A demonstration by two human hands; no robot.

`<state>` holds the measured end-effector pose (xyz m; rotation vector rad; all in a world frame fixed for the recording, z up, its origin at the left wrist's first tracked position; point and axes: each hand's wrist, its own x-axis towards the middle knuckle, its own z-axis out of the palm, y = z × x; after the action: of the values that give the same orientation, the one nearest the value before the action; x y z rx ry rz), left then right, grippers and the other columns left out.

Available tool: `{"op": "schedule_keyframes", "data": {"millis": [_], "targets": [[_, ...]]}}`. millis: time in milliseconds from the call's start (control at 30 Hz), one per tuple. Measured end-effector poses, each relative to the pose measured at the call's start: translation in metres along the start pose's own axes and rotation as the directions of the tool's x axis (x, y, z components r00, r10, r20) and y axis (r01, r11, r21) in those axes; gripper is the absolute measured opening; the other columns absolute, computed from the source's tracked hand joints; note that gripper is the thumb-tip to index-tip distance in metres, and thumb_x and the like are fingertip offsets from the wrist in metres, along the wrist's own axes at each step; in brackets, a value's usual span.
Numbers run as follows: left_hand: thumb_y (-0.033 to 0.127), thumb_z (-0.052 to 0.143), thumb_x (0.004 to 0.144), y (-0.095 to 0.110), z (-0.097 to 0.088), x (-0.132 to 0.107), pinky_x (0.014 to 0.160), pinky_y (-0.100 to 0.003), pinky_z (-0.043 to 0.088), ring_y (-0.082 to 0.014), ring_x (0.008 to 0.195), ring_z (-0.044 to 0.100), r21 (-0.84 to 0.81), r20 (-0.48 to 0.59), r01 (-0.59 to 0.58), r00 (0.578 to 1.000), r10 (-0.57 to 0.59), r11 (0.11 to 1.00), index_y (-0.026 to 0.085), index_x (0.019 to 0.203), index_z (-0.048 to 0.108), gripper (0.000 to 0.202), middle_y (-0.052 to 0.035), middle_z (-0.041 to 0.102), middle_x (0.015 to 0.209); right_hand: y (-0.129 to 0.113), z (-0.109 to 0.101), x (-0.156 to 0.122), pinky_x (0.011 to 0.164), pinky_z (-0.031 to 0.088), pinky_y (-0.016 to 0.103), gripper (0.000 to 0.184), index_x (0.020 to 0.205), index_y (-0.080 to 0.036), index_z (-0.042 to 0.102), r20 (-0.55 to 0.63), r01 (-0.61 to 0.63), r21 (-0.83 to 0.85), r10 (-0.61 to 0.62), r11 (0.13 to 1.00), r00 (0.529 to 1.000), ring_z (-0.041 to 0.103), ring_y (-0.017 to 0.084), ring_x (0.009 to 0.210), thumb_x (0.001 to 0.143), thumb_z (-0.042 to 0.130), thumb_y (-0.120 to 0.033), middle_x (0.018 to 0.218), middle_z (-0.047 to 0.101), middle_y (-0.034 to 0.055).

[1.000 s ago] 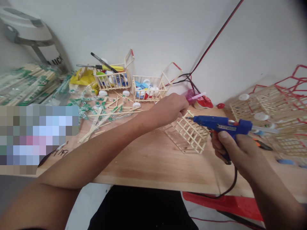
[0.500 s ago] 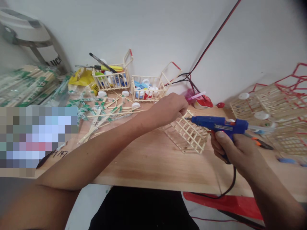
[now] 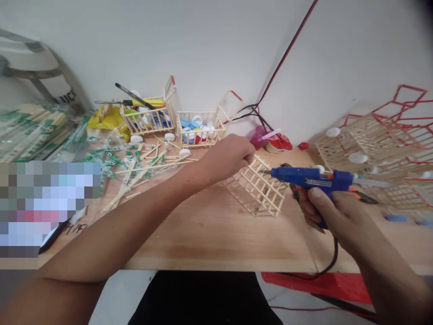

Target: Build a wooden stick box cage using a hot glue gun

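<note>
Blue glue gun [image 3: 309, 177] clasped by curled fingers of right hand [image 3: 333, 212]; nozzle [image 3: 266, 171] just beside wooden-stick lattice [image 3: 257, 189]; left hand [image 3: 230, 155] loosely curled near lattice, any hold hidden.

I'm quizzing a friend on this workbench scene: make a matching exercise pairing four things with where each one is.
Things:
1 blue hot glue gun
2 stick lattice
3 bottle caps
4 red-and-black wire

Places:
A running up the white wall
B gripped in the right hand
C inside a small stick crate
D on the wooden tabletop, near the left hand

Pairs: 1-B, 2-D, 3-C, 4-A
</note>
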<state>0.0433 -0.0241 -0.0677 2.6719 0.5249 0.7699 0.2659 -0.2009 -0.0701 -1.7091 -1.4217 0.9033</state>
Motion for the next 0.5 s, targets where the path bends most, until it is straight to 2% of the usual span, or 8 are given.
{"op": "schedule_keyframes", "data": {"millis": [300, 500], "targets": [[0.003, 0.055, 0.075, 0.005, -0.004, 0.000, 0.068, -0.029, 0.036, -0.0142, 0.071, 0.055, 0.032, 0.001, 0.007, 1.000, -0.007, 0.999, 0.016, 0.067, 0.067, 0.018, -0.0012, 0.064, 0.068, 0.007, 0.000, 0.003, 0.040, 0.029, 0.025, 0.050, 0.066, -0.021, 0.046, 0.028, -0.023, -0.011, 0.024, 1.000, 0.999, 0.037, 0.009, 0.044, 0.094, 0.048, -0.062, 0.054, 0.038, -0.0042], [0.004, 0.056, 0.075, 0.005, -0.004, 0.000, 0.069, -0.028, 0.037, -0.0142, 0.071, 0.054, 0.032, 0.003, 0.007, 1.000, -0.007, 0.999, 0.016, 0.067, 0.066, 0.018, -0.0009, 0.063, 0.068, 0.012, -0.003, 0.008, 0.041, 0.030, 0.025, 0.046, 0.071, -0.021, 0.046, 0.067, -0.049, 0.069, 0.044, 0.996, 0.997, 0.036, 0.009, 0.046, 0.095, 0.047, -0.060, 0.057, 0.039, -0.0043]]}}
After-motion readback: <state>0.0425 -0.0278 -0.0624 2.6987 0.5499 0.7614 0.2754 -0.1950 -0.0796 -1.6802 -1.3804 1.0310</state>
